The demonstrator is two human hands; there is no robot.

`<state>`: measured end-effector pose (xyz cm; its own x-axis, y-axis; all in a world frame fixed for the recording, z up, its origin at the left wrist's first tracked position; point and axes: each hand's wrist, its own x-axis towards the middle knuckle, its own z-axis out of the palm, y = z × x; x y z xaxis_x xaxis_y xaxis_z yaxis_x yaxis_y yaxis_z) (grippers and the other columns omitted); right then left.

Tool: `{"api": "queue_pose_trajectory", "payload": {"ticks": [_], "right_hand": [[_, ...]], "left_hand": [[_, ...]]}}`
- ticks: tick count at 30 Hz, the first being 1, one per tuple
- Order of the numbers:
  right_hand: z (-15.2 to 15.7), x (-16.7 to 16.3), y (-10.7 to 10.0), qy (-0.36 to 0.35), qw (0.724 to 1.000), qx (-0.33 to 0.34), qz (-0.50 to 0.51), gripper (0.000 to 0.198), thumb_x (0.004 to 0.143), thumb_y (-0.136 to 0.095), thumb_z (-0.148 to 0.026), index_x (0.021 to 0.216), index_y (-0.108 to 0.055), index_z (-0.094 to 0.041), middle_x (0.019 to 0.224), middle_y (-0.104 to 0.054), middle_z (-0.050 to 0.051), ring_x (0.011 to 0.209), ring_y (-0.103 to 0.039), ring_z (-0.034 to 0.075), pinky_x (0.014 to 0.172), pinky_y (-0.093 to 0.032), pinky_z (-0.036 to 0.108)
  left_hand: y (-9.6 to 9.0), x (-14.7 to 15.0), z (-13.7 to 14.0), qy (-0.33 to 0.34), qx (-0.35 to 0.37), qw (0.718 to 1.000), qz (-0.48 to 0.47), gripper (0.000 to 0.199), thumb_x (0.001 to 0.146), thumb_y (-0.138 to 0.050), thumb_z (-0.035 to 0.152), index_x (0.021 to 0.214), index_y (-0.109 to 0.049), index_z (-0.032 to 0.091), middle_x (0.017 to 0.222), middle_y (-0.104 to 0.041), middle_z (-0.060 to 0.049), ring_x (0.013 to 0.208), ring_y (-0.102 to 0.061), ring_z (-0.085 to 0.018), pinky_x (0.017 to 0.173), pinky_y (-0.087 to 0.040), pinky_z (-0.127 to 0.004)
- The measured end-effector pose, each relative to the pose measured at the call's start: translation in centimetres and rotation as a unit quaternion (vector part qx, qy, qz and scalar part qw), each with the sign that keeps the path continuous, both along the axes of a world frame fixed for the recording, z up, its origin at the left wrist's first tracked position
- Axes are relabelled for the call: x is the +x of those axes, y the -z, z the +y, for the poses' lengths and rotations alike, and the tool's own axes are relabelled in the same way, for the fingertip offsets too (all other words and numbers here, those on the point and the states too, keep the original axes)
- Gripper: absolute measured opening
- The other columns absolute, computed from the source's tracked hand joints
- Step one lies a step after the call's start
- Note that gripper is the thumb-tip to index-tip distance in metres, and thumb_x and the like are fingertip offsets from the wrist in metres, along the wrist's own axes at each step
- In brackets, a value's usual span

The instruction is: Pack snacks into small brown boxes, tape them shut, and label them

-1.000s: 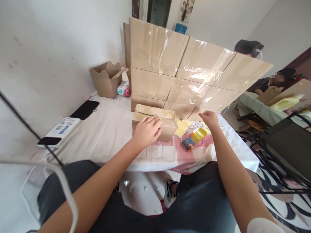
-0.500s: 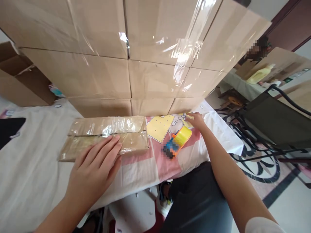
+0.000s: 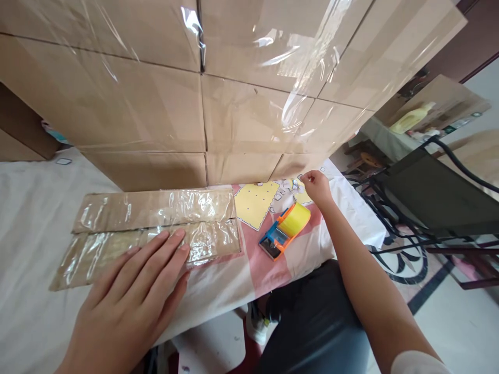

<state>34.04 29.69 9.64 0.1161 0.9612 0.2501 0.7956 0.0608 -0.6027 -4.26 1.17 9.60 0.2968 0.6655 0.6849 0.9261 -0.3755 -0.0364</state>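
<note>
A low cardboard box (image 3: 152,210), wrapped in shiny clear tape with a seam along its top, lies on the cloth-covered table at the left. My left hand (image 3: 136,285) rests flat over its near part, fingers stretched out and slightly apart. At the right, my right hand (image 3: 316,187) hovers by the foot of the stacked cartons, fingers curled into a pinch. Whatever is between those fingertips is too small to make out. Between the hands sits a blue and orange tape dispenser (image 3: 284,234) holding a yellow-looking roll.
Close ahead rises a wall of taped cartons (image 3: 249,114). The patterned tablecloth (image 3: 268,267) hangs over the near edge. An open carton (image 3: 23,124) stands far left. To the right are a dark folding chair (image 3: 452,192) and a side table with a yellow bottle (image 3: 412,118).
My right hand's fingers have gone from stretched out to pinched. The taped box looks flatter and reaches further left, with my left hand still on it. The view has moved closer.
</note>
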Motion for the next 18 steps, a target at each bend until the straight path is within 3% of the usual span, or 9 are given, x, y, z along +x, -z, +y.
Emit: {"api": "queue_pose_trajectory", "payload": {"ticks": [3, 6, 9, 11, 13, 15, 18], "right_hand": [[-1.9, -0.8, -1.8, -0.009, 0.987, -0.022, 0.16, 0.017, 0.08, -0.065, -0.031, 0.072, -0.059, -0.018, 0.061, -0.052, -0.002, 0.059, -0.044, 0.012, 0.062, -0.034, 0.029], [-4.8, -2.8, -3.8, -0.063, 0.952, -0.029, 0.297, 0.02, 0.076, -0.072, -0.032, 0.073, -0.061, -0.017, 0.058, -0.054, -0.003, 0.057, -0.045, 0.009, 0.059, -0.033, 0.026], [-8.7, -6.2, -5.6, -0.109, 0.903, -0.052, 0.411, 0.024, 0.072, -0.079, -0.032, 0.077, -0.061, -0.017, 0.062, -0.059, -0.002, 0.05, -0.042, 0.006, 0.051, -0.029, 0.023], [-11.4, -8.8, -6.1, -0.108, 0.849, -0.096, 0.508, 0.027, 0.073, -0.08, -0.032, 0.077, -0.056, -0.019, 0.058, -0.053, -0.007, 0.043, -0.029, 0.003, 0.045, -0.019, 0.022], [-13.8, -11.3, -5.7, -0.102, 0.782, -0.172, 0.591, 0.029, 0.074, -0.079, -0.032, 0.074, -0.052, -0.021, 0.052, -0.039, -0.011, 0.042, -0.021, 0.003, 0.043, -0.014, 0.023], [-15.8, -13.3, -4.4, -0.097, 0.734, -0.252, 0.622, 0.03, 0.075, -0.079, -0.034, 0.071, -0.053, -0.021, 0.049, -0.031, -0.012, 0.042, -0.018, 0.003, 0.043, -0.013, 0.024], [-17.6, -15.2, -2.0, -0.092, 0.725, -0.338, 0.593, 0.029, 0.073, -0.082, -0.037, 0.068, -0.06, -0.018, 0.047, -0.032, -0.011, 0.043, -0.02, 0.003, 0.044, -0.014, 0.025]], "left_hand": [[0.0, -0.2, 0.1, 0.002, 0.002, 1.0, 0.004, 0.069, 0.092, -0.061, 0.035, 0.157, -0.045, 0.017, 0.148, -0.059, -0.009, 0.126, -0.065, -0.031, 0.124, -0.029, -0.039], [0.0, -0.8, 0.6, 0.017, 0.02, 1.0, 0.01, 0.065, 0.09, -0.067, 0.03, 0.152, -0.051, 0.018, 0.14, -0.065, -0.008, 0.115, -0.071, -0.029, 0.119, -0.035, -0.038], [0.2, -1.6, 1.1, 0.04, 0.048, 0.998, 0.022, 0.06, 0.084, -0.074, 0.025, 0.142, -0.061, 0.017, 0.129, -0.072, -0.007, 0.103, -0.075, -0.029, 0.106, -0.043, -0.038], [0.5, -2.1, 1.3, 0.044, 0.058, 0.997, 0.027, 0.057, 0.08, -0.078, 0.024, 0.135, -0.066, 0.016, 0.125, -0.074, -0.008, 0.097, -0.075, -0.03, 0.095, -0.046, -0.04], [0.8, -2.4, 1.4, 0.04, 0.066, 0.997, 0.03, 0.057, 0.075, -0.082, 0.024, 0.13, -0.069, 0.016, 0.121, -0.075, -0.01, 0.092, -0.075, -0.031, 0.086, -0.045, -0.041], [1.1, -2.6, 1.4, 0.038, 0.076, 0.996, 0.033, 0.06, 0.072, -0.084, 0.025, 0.13, -0.069, 0.014, 0.118, -0.076, -0.012, 0.089, -0.075, -0.032, 0.083, -0.044, -0.042], [1.5, -2.6, 1.3, 0.042, 0.089, 0.995, 0.034, 0.064, 0.071, -0.084, 0.027, 0.131, -0.069, 0.013, 0.115, -0.077, -0.013, 0.084, -0.073, -0.033, 0.08, -0.042, -0.042]]}}
